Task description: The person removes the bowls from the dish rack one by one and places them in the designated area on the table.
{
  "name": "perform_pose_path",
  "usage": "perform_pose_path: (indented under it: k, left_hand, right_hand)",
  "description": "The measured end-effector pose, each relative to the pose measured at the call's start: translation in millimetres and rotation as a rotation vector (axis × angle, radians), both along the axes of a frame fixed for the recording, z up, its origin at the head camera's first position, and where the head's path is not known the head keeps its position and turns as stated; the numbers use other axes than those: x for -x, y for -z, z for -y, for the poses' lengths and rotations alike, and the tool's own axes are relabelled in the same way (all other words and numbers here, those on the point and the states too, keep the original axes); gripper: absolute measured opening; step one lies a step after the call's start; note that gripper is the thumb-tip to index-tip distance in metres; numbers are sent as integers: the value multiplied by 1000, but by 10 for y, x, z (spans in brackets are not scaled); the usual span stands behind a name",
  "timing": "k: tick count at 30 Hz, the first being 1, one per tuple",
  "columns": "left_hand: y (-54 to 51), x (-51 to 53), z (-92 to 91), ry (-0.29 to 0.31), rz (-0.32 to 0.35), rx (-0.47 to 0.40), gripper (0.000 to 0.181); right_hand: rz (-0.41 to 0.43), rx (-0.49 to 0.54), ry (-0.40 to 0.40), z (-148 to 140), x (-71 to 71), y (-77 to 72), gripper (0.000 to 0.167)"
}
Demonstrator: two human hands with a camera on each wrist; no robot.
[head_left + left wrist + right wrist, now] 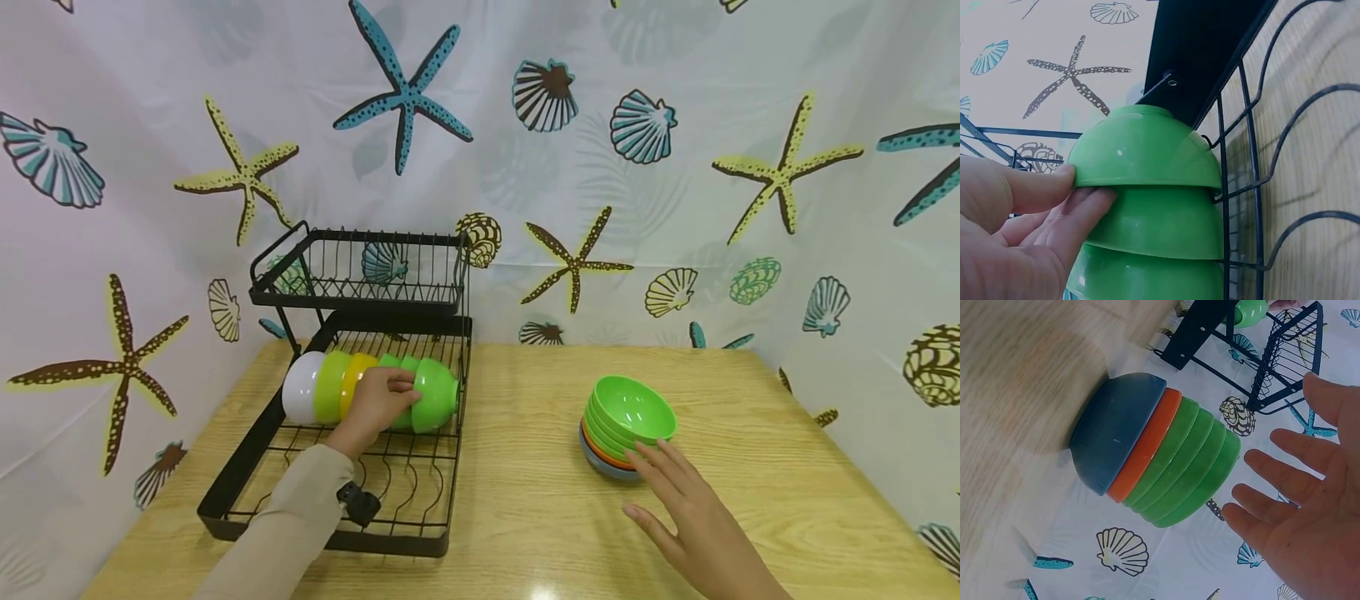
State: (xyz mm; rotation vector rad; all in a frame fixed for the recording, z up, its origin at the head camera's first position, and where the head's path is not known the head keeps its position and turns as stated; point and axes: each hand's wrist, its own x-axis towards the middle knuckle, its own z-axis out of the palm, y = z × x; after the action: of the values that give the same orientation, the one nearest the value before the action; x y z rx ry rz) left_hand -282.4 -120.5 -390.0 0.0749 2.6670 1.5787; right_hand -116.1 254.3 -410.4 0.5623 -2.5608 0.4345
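My left hand [377, 406] pinches the rim of the rightmost green bowl [435, 396], thumb on its outside and fingers at its rim. That bowl stands on its side in the black dish rack [408, 543], in a row with more green bowls [1154, 219], a yellow-orange bowl [352, 377], a lime bowl [328, 387] and a white bowl [300, 387]. On the table, several green bowls [633, 406] nest upright in an orange bowl [1144, 450] and a blue-grey bowl [1113, 431]. My right hand [693, 517] is spread beside this stack, holding nothing; the right wrist view shows a gap between them.
Above the back of the rack is an upper wire tier [360, 300]. The wooden table [517, 467] runs between the rack and the stack. A curtain [495, 183] with starfish and shells hangs behind and at both sides.
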Motion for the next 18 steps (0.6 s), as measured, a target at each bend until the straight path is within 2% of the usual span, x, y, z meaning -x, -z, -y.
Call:
perform_pose_path:
  k: [8,18]
  left_hand:
    - [21,17,20,-11,64,-166,36]
    - [40,32,55,-37,100,-287,38]
  right_hand:
    - [-3,19,-19,8,-3,7,61]
    - [-19,26,-50,-4,2,14,61]
